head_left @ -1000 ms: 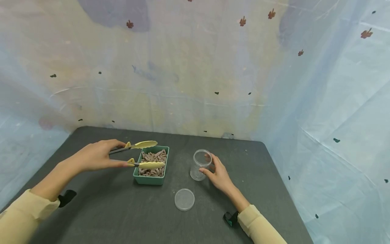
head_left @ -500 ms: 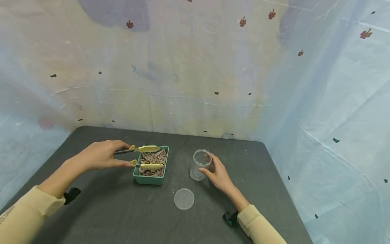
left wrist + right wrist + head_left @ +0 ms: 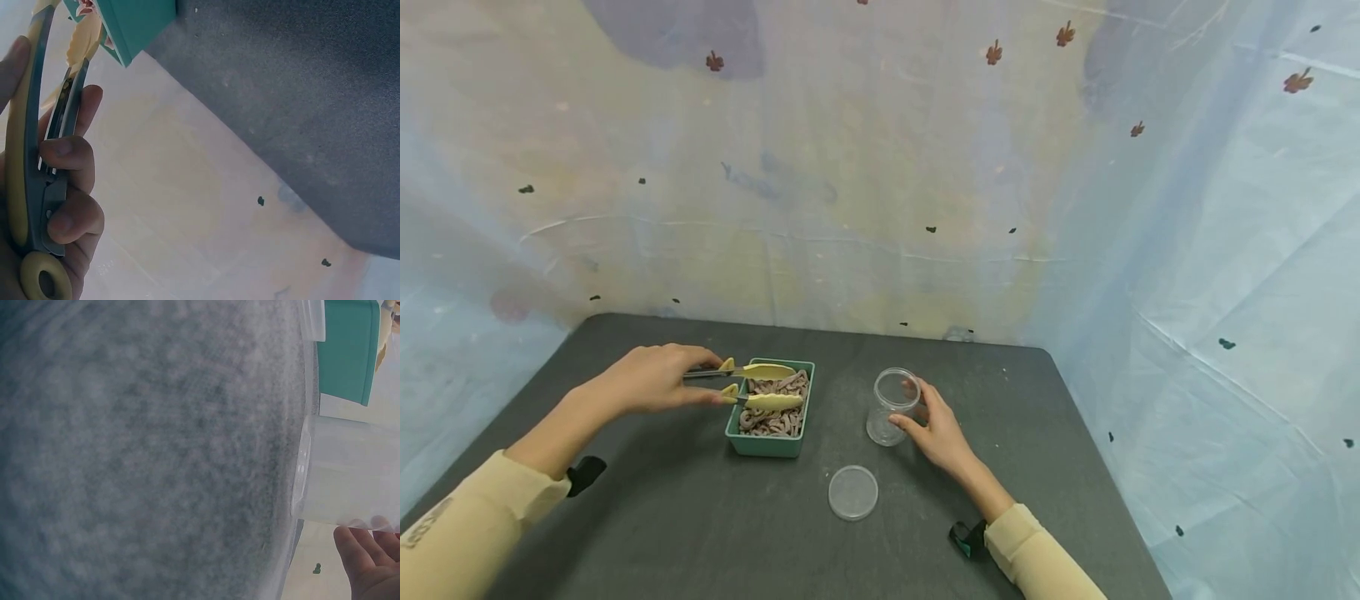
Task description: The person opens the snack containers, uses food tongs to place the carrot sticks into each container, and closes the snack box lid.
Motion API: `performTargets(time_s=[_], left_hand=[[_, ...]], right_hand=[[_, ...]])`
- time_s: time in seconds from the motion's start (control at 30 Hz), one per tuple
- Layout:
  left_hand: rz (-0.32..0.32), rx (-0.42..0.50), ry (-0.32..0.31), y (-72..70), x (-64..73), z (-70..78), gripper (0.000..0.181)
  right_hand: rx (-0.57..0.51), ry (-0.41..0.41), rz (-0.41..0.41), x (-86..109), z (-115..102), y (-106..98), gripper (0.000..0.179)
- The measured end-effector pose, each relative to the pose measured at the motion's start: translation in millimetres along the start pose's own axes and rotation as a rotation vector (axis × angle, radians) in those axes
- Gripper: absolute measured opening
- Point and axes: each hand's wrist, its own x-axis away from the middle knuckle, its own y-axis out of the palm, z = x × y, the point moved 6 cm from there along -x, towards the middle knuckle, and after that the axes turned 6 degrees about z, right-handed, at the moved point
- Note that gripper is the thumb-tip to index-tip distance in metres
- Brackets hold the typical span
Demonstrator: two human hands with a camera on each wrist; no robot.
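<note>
Tongs [image 3: 772, 402] gripped in the left hand [image 3: 651, 379], best squeezed gently, spread beyond its fingertips over brownish strips [image 3: 771, 423] in a green tub [image 3: 766, 447], while the right hand [image 3: 942, 429] should steady the clear jar [image 3: 883, 419] gripped between its thumb and fingers.

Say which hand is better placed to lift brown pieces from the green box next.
Likely the left hand: it grips the tongs, spread over the green box and its brown pieces. The right hand holds the clear jar, away from the box.
</note>
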Motion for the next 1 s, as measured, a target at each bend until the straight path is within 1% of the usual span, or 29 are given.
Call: performTargets(time_s=[0.27, 0.43, 0.57, 0.73, 1.0], left_hand=[[0.002, -0.002, 0.017, -0.2, 1.3, 0.1, 0.064], [0.028, 0.000, 0.022, -0.2, 4.6, -0.2, 0.056], [0.046, -0.011, 0.024, -0.2, 6.5, -0.2, 0.054], [0.054, -0.012, 0.032, -1.6, 9.7, 2.9, 0.049], [0.080, -0.004, 0.018, -7.6, 14.4, 6.2, 0.049]], right_hand=[[-0.001, -0.007, -0.002, 0.4, -1.0, 1.2, 0.070], [-0.014, -0.020, 0.001, 0.3, -2.7, 0.6, 0.069], [-0.023, -0.021, 0.007, 0.7, -4.0, -0.5, 0.069], [-0.013, -0.006, -0.008, 2.2, -2.0, 0.7, 0.069], [-0.016, -0.012, -0.004, 3.2, -2.2, 0.0, 0.070]])
